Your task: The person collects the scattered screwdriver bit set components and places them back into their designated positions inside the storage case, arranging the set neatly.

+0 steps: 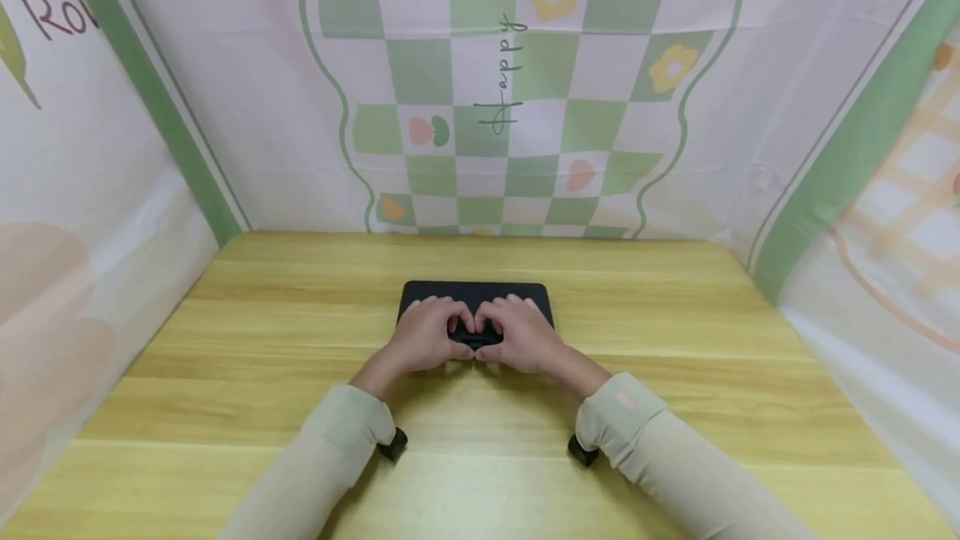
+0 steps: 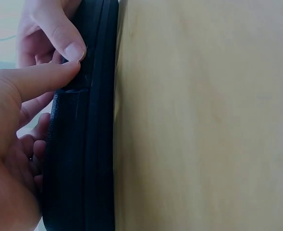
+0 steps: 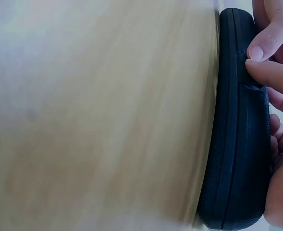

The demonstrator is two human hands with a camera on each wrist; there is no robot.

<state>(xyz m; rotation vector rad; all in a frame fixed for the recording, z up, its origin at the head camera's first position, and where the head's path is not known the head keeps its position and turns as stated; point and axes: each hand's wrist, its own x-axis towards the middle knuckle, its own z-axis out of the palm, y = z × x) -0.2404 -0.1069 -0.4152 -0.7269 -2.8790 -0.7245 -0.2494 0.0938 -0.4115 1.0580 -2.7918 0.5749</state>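
A black case [image 1: 476,292] with rounded corners and a grained surface lies flat on the wooden table. A seam runs along its front side, and a recessed latch area [image 3: 247,76] sits midway along it. My left hand [image 1: 426,333] and right hand [image 1: 522,335] meet at this middle part, fingers curled over the top. In the left wrist view both thumbs touch tip to tip at the latch, the left thumb [image 2: 45,79] beside the right. The index fingers bend down close together above the thumbs. Part of the case's top is hidden beneath the hands.
The wooden table [image 1: 480,457] extends around the case on all sides. Printed fabric [image 1: 480,90] with green checks and flowers hangs behind it, and more fabric closes the left and right sides. A dark wrist device [image 1: 393,445] shows below each sleeve cuff.
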